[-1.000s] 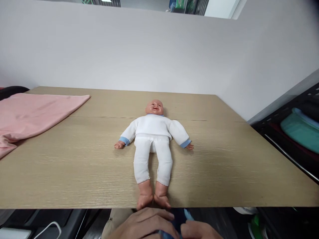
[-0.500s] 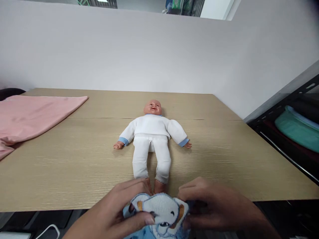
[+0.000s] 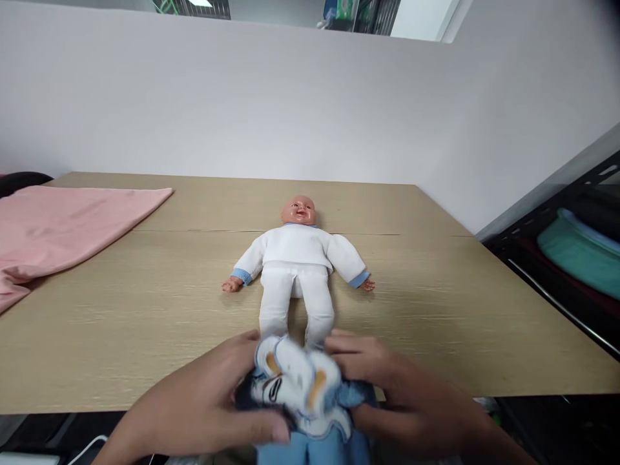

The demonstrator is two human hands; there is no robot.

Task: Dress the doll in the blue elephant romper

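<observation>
**Dead ahead, long axis twd you**

Your L hand (image 3: 198, 394) and R hand (image 3: 387, 378) are apart, each clamped on one side of a blue-and-white soft cloth item w/ an animal face (image 3: 292, 371) – fingertips partly blurred. Just beyond, on the pale wood-grain table (image 3: 145, 323), a bald, white-clad plastic doll (image 3: 298, 247) lies faceup – head away, legs twd you, feet hidden. Neither hand's clearly nearer.

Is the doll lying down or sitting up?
The doll is on its back: face up, arms spread on the table. The blue cloth between left hand and right hand hides its feet.
</observation>
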